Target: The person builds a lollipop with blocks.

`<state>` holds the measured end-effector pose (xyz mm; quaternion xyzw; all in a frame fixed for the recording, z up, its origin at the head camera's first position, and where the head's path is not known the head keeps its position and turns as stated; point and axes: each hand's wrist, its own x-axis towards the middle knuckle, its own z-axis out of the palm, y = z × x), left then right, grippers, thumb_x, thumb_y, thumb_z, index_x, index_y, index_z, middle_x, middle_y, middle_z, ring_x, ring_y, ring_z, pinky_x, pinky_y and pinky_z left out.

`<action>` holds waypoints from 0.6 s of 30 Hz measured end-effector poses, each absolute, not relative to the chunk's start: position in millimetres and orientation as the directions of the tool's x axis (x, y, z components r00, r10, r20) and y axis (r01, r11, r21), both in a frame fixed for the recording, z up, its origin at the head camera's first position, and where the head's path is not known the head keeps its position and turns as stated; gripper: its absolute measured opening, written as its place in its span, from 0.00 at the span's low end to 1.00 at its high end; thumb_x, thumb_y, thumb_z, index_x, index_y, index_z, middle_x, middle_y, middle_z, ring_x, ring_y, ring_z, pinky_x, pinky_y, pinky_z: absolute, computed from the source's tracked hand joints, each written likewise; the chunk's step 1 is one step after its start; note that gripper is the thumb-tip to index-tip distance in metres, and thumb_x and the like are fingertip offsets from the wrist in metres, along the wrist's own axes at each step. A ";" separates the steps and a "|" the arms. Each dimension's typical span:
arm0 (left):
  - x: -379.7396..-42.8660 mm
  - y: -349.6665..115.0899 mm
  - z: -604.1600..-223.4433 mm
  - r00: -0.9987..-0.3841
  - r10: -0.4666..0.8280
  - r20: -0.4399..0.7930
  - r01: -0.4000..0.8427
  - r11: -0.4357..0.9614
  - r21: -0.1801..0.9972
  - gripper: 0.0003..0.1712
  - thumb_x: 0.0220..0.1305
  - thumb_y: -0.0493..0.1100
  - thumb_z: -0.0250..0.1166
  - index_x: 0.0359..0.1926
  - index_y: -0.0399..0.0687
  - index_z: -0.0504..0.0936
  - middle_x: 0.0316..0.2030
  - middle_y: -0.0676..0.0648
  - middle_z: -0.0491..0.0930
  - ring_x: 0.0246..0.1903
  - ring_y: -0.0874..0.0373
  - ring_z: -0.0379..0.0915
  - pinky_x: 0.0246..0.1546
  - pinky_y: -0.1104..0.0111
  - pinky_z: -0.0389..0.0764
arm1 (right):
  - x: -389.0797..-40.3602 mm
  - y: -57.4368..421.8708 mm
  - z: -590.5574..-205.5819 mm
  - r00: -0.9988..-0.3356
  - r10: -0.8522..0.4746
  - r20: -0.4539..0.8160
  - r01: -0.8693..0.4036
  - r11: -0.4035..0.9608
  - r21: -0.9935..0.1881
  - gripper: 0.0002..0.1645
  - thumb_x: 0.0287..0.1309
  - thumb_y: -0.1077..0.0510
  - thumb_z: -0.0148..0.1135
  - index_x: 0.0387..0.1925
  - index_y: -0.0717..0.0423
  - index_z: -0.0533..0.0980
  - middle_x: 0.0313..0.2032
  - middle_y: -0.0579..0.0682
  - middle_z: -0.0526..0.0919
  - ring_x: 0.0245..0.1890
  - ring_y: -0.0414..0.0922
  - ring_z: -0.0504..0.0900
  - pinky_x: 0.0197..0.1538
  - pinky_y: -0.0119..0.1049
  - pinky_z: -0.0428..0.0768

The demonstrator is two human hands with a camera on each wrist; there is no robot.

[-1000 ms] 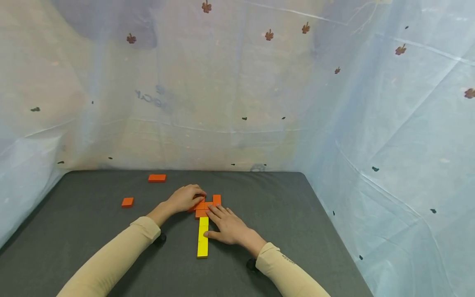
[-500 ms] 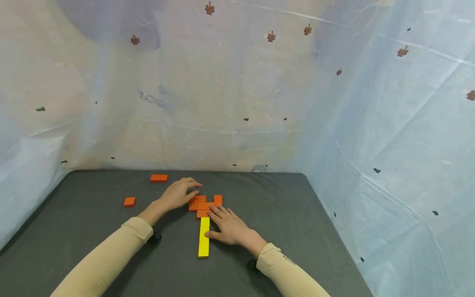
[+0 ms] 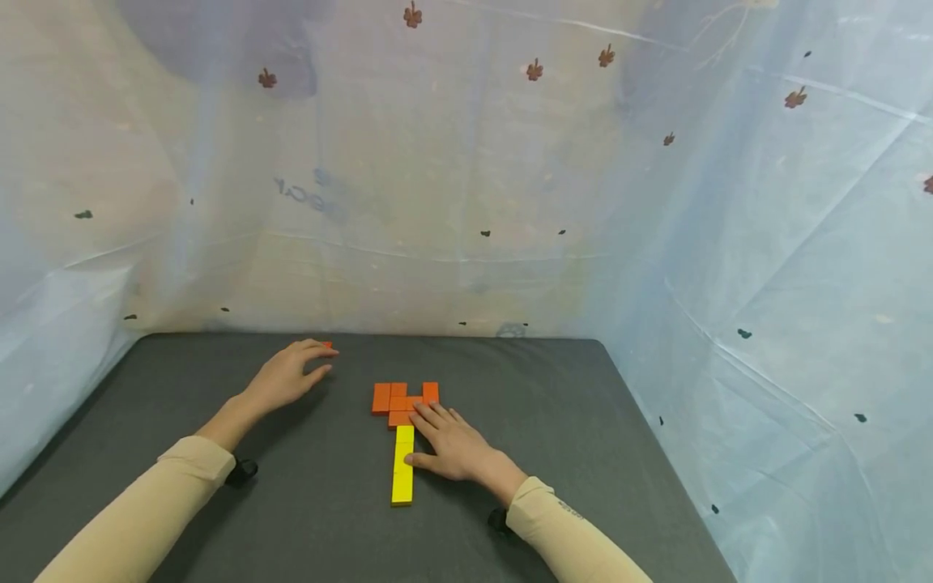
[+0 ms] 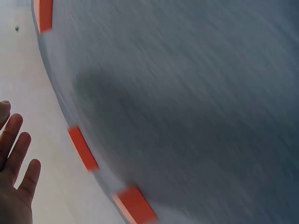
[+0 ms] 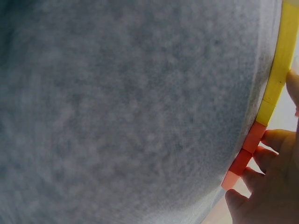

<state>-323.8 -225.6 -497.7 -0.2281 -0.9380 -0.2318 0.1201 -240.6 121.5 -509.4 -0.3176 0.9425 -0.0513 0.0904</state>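
Flat orange blocks (image 3: 399, 404) lie edge to edge in a cluster on the dark grey table. A yellow strip (image 3: 402, 486) of blocks runs from the cluster toward the person. My right hand (image 3: 455, 445) lies spread at the cluster's right side, fingertips on the orange blocks and thumb at the yellow strip. Over the table's left part, my left hand (image 3: 287, 376) is in the air with loose fingers, holding nothing. Just past its fingertips a loose orange block (image 3: 327, 345) peeks out, mostly hidden. The left wrist view shows two separate orange blocks (image 4: 83, 148) beyond the fingers, blurred.
The dark table (image 3: 583, 453) has a rounded back edge. Pale translucent sheeting (image 3: 408, 202) with printed leaves hangs behind it and along the right side. Dark wrist cameras (image 3: 242, 471) sit under both wrists.
My left hand has let go of the cluster's left block and moved left toward the loose orange blocks, now covering them in the head view. The right hand has stayed in place.
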 end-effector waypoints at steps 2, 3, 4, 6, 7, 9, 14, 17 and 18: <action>-319.1 -240.4 -497.6 -0.874 0.361 0.326 0.469 0.802 0.370 0.21 0.72 0.39 0.68 0.63 0.40 0.83 0.60 0.32 0.78 0.59 0.30 0.73 0.55 0.34 0.75 | -240.9 121.8 -509.3 -0.781 -0.609 -0.136 -0.593 0.792 -0.146 0.48 0.74 0.28 0.48 0.83 0.45 0.53 0.83 0.45 0.49 0.82 0.48 0.46 0.80 0.52 0.54; -316.8 -247.8 -498.3 -0.877 0.355 0.325 0.462 0.807 0.366 0.21 0.71 0.39 0.68 0.62 0.40 0.83 0.60 0.32 0.78 0.59 0.30 0.74 0.54 0.35 0.76 | -241.1 121.9 -509.2 -0.781 -0.609 -0.136 -0.593 0.792 -0.145 0.48 0.74 0.28 0.48 0.83 0.45 0.53 0.83 0.45 0.48 0.82 0.48 0.46 0.80 0.52 0.54; -314.4 -255.3 -498.6 -0.877 0.352 0.328 0.460 0.813 0.358 0.20 0.71 0.39 0.69 0.62 0.39 0.83 0.59 0.32 0.78 0.58 0.30 0.74 0.54 0.35 0.76 | -241.4 121.8 -508.8 -0.781 -0.610 -0.135 -0.594 0.792 -0.142 0.48 0.74 0.28 0.48 0.83 0.45 0.53 0.83 0.45 0.48 0.82 0.48 0.47 0.80 0.51 0.54; -309.1 -269.3 -500.0 -0.875 0.348 0.337 0.458 0.820 0.342 0.20 0.70 0.38 0.69 0.61 0.39 0.84 0.57 0.32 0.79 0.56 0.31 0.75 0.52 0.35 0.77 | -241.9 121.5 -508.0 -0.781 -0.611 -0.133 -0.596 0.791 -0.135 0.48 0.74 0.28 0.48 0.83 0.45 0.53 0.83 0.44 0.48 0.82 0.48 0.47 0.80 0.51 0.54; -306.7 -276.0 -500.9 -0.874 0.346 0.340 0.457 0.824 0.336 0.20 0.70 0.38 0.69 0.60 0.38 0.84 0.56 0.33 0.80 0.56 0.31 0.75 0.52 0.35 0.77 | -242.1 121.3 -507.9 -0.781 -0.611 -0.130 -0.598 0.791 -0.130 0.48 0.74 0.27 0.48 0.83 0.45 0.53 0.83 0.45 0.48 0.82 0.48 0.47 0.80 0.51 0.54; -301.7 -288.6 -502.9 -0.879 0.339 0.336 0.447 0.831 0.331 0.20 0.69 0.37 0.70 0.60 0.37 0.84 0.56 0.33 0.80 0.55 0.32 0.76 0.51 0.35 0.77 | -242.1 121.3 -507.7 -0.781 -0.611 -0.131 -0.597 0.791 -0.132 0.48 0.74 0.28 0.49 0.83 0.45 0.53 0.83 0.44 0.48 0.82 0.48 0.47 0.80 0.51 0.54; -291.0 -314.0 -508.3 -0.905 0.319 0.281 0.405 0.849 0.339 0.21 0.70 0.37 0.68 0.61 0.36 0.83 0.58 0.30 0.78 0.57 0.29 0.74 0.52 0.34 0.76 | -241.2 122.1 -508.6 -0.782 -0.609 -0.136 -0.596 0.793 -0.127 0.48 0.74 0.27 0.49 0.83 0.45 0.53 0.83 0.44 0.48 0.82 0.47 0.47 0.80 0.51 0.54; -288.2 -325.1 -512.0 -0.917 0.313 0.248 0.385 0.857 0.343 0.21 0.69 0.38 0.69 0.61 0.36 0.83 0.59 0.29 0.78 0.57 0.28 0.74 0.52 0.34 0.76 | -240.9 121.8 -508.9 -0.783 -0.607 -0.136 -0.594 0.795 -0.124 0.48 0.73 0.27 0.48 0.83 0.44 0.52 0.83 0.44 0.48 0.82 0.47 0.47 0.80 0.51 0.54; -287.7 -328.1 -512.8 -0.919 0.315 0.239 0.383 0.857 0.345 0.21 0.69 0.38 0.69 0.61 0.37 0.83 0.59 0.28 0.78 0.57 0.28 0.74 0.51 0.34 0.76 | -240.8 121.5 -509.0 -0.784 -0.606 -0.136 -0.593 0.795 -0.123 0.48 0.73 0.27 0.48 0.83 0.44 0.52 0.83 0.43 0.48 0.82 0.47 0.47 0.80 0.51 0.54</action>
